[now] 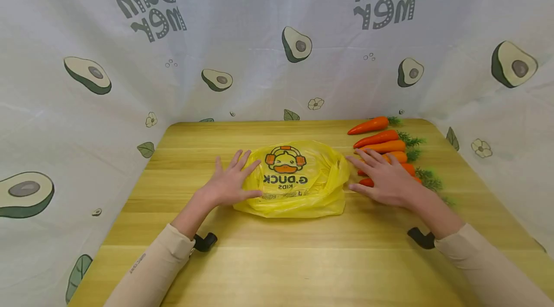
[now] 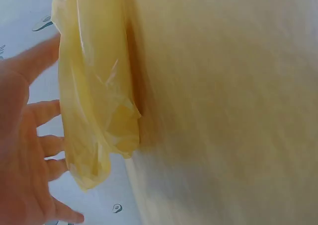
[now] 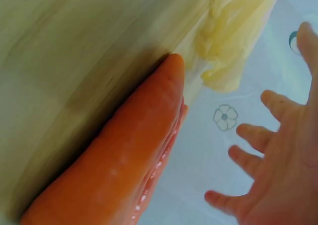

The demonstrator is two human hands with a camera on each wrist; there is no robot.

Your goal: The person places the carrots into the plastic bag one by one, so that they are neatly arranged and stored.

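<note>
A yellow plastic bag [image 1: 320, 172] with a duck print and G.DUCK KIDS lettering lies crumpled and flattened in the middle of the wooden table. My left hand [image 1: 231, 182] is spread at its left side, and in the left wrist view the straight fingertips are right at the bag's edge [image 2: 94, 86]. Fingers also spread, my right hand [image 1: 385, 177] hovers beside the bag's right end and overlaps several orange-red carrots with green tops [image 1: 381, 147]. From the right wrist view, a carrot [image 3: 114, 150] lies below the palm, with nothing gripped.
The carrots lie in a column on the table's right side, the farthest carrot [image 1: 370, 126] near the back edge. A white cloth [image 1: 255, 8] printed with avocados hangs behind and around the wooden table [image 1: 303, 259]. A black fitting [image 1: 205, 242] sits at the left wrist.
</note>
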